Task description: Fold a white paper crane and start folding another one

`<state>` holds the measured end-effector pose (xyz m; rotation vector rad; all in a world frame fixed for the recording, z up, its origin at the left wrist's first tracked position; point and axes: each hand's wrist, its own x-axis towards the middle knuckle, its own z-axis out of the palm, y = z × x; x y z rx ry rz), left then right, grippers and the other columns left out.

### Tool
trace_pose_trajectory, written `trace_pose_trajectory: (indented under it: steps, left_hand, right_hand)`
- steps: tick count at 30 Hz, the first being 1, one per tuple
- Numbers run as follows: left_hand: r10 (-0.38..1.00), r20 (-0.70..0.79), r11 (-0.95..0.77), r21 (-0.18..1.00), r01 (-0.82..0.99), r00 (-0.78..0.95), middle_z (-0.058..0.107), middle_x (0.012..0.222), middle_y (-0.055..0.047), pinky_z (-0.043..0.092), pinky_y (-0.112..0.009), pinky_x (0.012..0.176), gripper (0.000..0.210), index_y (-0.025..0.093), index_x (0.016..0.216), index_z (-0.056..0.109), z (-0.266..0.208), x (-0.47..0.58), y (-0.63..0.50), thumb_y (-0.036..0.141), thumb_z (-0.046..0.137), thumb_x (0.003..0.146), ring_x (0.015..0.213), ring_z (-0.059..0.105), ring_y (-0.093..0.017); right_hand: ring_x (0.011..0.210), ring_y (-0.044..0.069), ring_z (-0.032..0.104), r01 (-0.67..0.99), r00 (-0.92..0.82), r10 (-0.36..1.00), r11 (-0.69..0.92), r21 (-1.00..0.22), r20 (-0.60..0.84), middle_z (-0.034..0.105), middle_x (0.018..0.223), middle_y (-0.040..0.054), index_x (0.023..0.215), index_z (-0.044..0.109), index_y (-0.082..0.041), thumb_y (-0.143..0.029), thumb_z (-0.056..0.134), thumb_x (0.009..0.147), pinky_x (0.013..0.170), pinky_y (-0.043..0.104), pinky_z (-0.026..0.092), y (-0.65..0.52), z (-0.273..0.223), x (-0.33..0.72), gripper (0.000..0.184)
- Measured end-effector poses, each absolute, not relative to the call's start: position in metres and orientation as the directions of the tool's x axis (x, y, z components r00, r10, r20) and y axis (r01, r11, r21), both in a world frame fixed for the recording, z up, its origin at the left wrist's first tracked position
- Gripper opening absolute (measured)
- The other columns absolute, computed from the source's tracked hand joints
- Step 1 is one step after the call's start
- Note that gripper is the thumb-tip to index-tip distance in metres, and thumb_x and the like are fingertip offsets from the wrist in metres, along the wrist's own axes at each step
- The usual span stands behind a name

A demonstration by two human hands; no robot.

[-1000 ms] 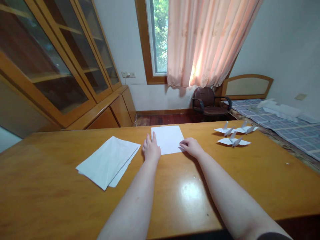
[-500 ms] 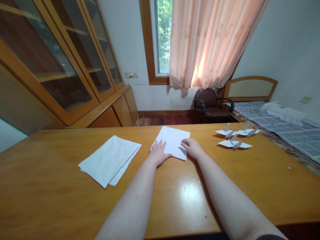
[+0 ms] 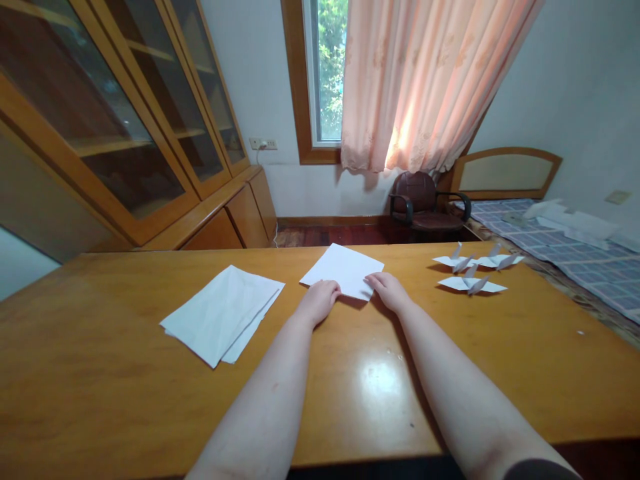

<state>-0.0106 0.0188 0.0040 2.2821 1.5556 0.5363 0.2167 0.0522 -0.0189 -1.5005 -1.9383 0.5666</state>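
Observation:
A white sheet of paper (image 3: 345, 267) is between my hands near the far edge of the wooden table, its near edge raised slightly off the surface. My left hand (image 3: 320, 299) grips the near left edge, fingers curled and thumb at the rim. At the near right corner, my right hand (image 3: 387, 289) pinches the same sheet. To the left lies a small stack of creased white sheets (image 3: 225, 310). Folded paper cranes (image 3: 473, 283) with spread wings, three in all, stand to the right of my right hand.
The wooden table (image 3: 125, 400) spans the foreground. Beyond it are a glass-door cabinet (image 3: 145, 133) at left, a brown armchair (image 3: 423, 200) below the curtain (image 3: 415, 80), and a bed (image 3: 565, 247) at right with white paper on it.
My left hand has gone from lying spread flat on the sheet to gripping its near edge. The sheet has turned a little, and its near side has lifted.

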Motion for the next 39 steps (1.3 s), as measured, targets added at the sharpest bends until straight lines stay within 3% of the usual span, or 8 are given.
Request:
trace_pose_trajectory:
  steps: [4,7,12,19,26,31,35,39]
  left_hand:
    - [0.969,0.171,-0.244,0.5,0.831,0.181,0.066,0.091,-0.006,0.043,-0.03,0.078,0.022,0.023,0.101,0.056,0.004,-0.014,0.019,0.028,0.036,0.092,0.087,0.061,-0.02]
    - [0.976,0.213,-0.151,0.556,0.817,0.036,0.066,0.09,-0.006,0.043,-0.029,0.073,0.022,0.022,0.103,0.052,0.001,-0.018,0.023,0.03,0.035,0.093,0.084,0.062,-0.02]
    - [0.954,0.257,-0.066,0.679,0.731,-0.153,0.066,0.094,-0.007,0.044,-0.029,0.075,0.021,0.02,0.102,0.051,0.0,-0.02,0.028,0.028,0.035,0.092,0.089,0.061,-0.02]
    - [0.931,0.292,-0.043,0.686,0.726,-0.221,0.06,0.11,-0.01,0.043,-0.032,0.09,0.027,0.019,0.113,0.049,-0.003,-0.019,0.03,0.023,0.044,0.086,0.105,0.056,-0.02]
    - [0.935,0.315,0.045,0.351,0.935,-0.163,0.045,0.137,-0.01,0.028,-0.043,0.107,0.037,0.02,0.12,0.054,-0.003,-0.008,0.02,0.018,0.046,0.084,0.128,0.038,-0.026]
    - [0.943,0.3,-0.193,0.14,0.971,0.145,0.043,0.141,-0.004,0.008,-0.051,0.113,0.039,0.023,0.125,0.053,-0.01,0.008,0.011,0.027,0.042,0.088,0.138,0.02,-0.027]
    - [0.918,0.083,-0.396,0.101,0.913,0.389,0.025,0.151,-0.005,0.008,-0.053,0.112,0.059,0.027,0.141,0.033,-0.018,0.016,0.006,0.047,0.043,0.086,0.14,0.013,-0.029]
    - [0.927,-0.091,-0.349,0.142,0.926,0.363,0.017,0.154,-0.005,0.009,-0.055,0.11,0.064,0.032,0.144,0.022,-0.021,0.013,0.007,0.058,0.032,0.087,0.14,0.012,-0.03]
  right_hand:
    - [0.091,0.02,0.061,0.574,-0.32,0.903,0.425,-0.699,0.286,0.07,0.096,0.0057,0.091,0.07,-0.02,-0.039,0.041,0.089,0.083,0.03,0.044,0.051,-0.018,0.215,0.035]
    - [0.093,0.021,0.06,0.546,-0.394,0.872,0.477,-0.689,0.291,0.068,0.101,0.0061,0.098,0.068,-0.02,-0.042,0.053,0.083,0.085,0.03,0.043,0.048,-0.014,0.215,0.031]
    - [0.078,0.02,0.06,0.764,-0.229,0.945,0.324,-0.558,0.234,0.069,0.085,0.0068,0.086,0.069,-0.02,-0.047,0.057,0.079,0.072,0.027,0.042,0.048,-0.013,0.218,0.03]
    - [0.062,0.016,0.054,0.815,-0.17,0.968,0.242,-0.526,0.183,0.063,0.065,0.0053,0.067,0.064,-0.018,-0.052,0.043,0.086,0.057,0.025,0.034,0.053,-0.02,0.22,0.044]
    - [0.069,0.016,0.055,0.895,-0.088,0.986,0.141,-0.424,0.143,0.065,0.075,0.0051,0.077,0.065,-0.017,-0.045,0.052,0.081,0.059,0.024,0.032,0.057,-0.022,0.218,0.031]
    - [0.082,0.018,0.059,0.911,-0.073,0.992,0.108,-0.398,0.104,0.068,0.092,0.0062,0.094,0.066,-0.019,-0.041,0.054,0.08,0.068,0.025,0.036,0.054,-0.02,0.216,0.029]
    - [0.085,0.02,0.06,0.926,-0.076,0.992,0.106,-0.363,0.098,0.068,0.094,0.007,0.093,0.067,-0.019,-0.04,0.054,0.08,0.072,0.026,0.038,0.053,-0.017,0.215,0.028]
    - [0.088,0.021,0.06,0.927,-0.041,0.995,0.071,-0.368,0.088,0.069,0.094,0.0062,0.093,0.067,-0.021,-0.041,0.055,0.078,0.075,0.028,0.04,0.054,-0.017,0.215,0.028]
